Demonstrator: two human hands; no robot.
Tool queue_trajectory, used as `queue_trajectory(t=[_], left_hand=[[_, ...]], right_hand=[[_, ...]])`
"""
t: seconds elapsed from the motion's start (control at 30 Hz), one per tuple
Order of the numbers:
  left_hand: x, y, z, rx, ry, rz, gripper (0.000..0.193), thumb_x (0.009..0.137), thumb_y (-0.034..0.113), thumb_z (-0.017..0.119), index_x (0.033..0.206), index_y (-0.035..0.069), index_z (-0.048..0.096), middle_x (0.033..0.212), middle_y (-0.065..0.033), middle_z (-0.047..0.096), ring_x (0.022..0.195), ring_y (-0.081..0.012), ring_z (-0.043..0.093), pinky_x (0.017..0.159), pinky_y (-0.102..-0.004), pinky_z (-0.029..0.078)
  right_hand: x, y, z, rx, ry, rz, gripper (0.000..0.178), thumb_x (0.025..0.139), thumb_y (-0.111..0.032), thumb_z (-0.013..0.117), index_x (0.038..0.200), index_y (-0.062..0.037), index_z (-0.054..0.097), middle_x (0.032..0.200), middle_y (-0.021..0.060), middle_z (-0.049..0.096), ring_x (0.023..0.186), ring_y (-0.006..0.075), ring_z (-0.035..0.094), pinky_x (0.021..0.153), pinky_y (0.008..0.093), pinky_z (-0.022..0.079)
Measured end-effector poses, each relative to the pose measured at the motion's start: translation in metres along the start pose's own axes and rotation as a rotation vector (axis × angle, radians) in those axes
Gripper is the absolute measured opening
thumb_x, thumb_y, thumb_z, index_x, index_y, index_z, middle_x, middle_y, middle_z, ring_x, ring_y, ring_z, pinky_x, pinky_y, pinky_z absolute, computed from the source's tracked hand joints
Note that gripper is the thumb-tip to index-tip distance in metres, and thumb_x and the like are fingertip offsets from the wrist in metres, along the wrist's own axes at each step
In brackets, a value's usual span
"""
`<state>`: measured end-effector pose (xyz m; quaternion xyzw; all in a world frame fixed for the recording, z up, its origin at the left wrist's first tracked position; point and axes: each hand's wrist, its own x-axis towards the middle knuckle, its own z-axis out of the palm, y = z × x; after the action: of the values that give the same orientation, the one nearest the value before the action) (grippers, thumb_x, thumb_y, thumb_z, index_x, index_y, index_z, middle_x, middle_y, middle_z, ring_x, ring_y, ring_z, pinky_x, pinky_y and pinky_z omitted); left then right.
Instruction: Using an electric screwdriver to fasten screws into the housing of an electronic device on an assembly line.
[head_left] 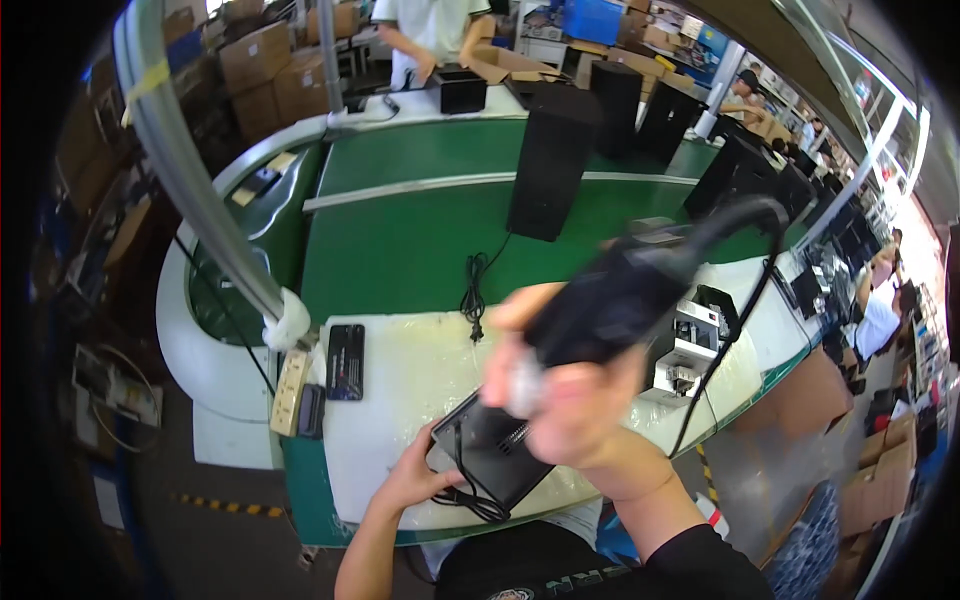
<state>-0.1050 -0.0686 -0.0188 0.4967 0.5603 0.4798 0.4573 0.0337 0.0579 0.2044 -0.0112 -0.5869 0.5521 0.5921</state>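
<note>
Right fingers (580, 400) gripped a blurred black corded device (610, 305); left fingers (418, 451) held a black box (515, 480) below. Beyond them, a printed package (345, 362) lay on the pale worktop (400, 385), before green belting (400, 255).

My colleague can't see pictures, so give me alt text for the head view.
A person's right hand grips a blurred black corded tool above a black box, which the left hand holds on a white bench. Beyond, black towers stand on a green belt, with another person at its far side.
</note>
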Motion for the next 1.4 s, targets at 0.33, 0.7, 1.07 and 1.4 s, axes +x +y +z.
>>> queue_trajectory(t=[0.33,0.7,1.07,1.4], left_hand=[[-0.016,0.008,0.051,-0.125,-0.011,0.013,0.091,0.061,0.001,0.083,0.138,-0.004,0.035,0.135,-0.0127,0.049,0.122,-0.0202,0.046,0.104,-0.0334,0.035],[0.026,0.083,0.026,-0.892,0.566,0.168,0.04,0.094,0.026,0.051,0.126,0.002,0.049,0.123,-0.0116,0.056,0.115,-0.0251,0.053,0.1,-0.0407,0.042],[0.205,0.174,-0.03,-1.019,0.806,-0.066,0.049,0.092,0.043,0.054,0.128,0.009,0.05,0.13,-0.0132,0.051,0.118,-0.0379,0.047,0.098,-0.0648,0.034],[0.308,0.221,-0.107,-0.631,0.937,-0.533,0.07,0.085,0.066,0.046,0.133,0.015,0.047,0.129,-0.0083,0.056,0.121,-0.0324,0.049,0.101,-0.062,0.025]], right_hand=[[-0.019,-0.146,-0.152,-0.072,0.546,-0.552,0.046,0.097,-0.033,0.041,0.132,-0.0028,0.037,0.101,0.01,0.052,0.049,0.0101,0.039,0.038,0.0237,0.034],[-0.059,-0.06,-0.243,-0.044,0.945,-0.102,0.042,0.098,-0.043,0.037,0.103,-0.0038,0.052,0.059,0.003,0.048,0.048,0.0108,0.042,0.044,0.0237,0.038],[-0.036,-0.024,-0.245,0.038,0.89,-0.179,0.035,0.097,-0.037,0.043,0.11,-0.0041,0.045,0.097,0.008,0.056,0.053,0.0123,0.048,0.045,0.0286,0.041],[-0.019,-0.007,-0.26,0.005,0.851,-0.211,0.045,0.096,-0.031,0.042,0.133,-0.0092,0.031,0.103,0.0139,0.053,0.054,0.0137,0.05,0.044,0.0284,0.043]])
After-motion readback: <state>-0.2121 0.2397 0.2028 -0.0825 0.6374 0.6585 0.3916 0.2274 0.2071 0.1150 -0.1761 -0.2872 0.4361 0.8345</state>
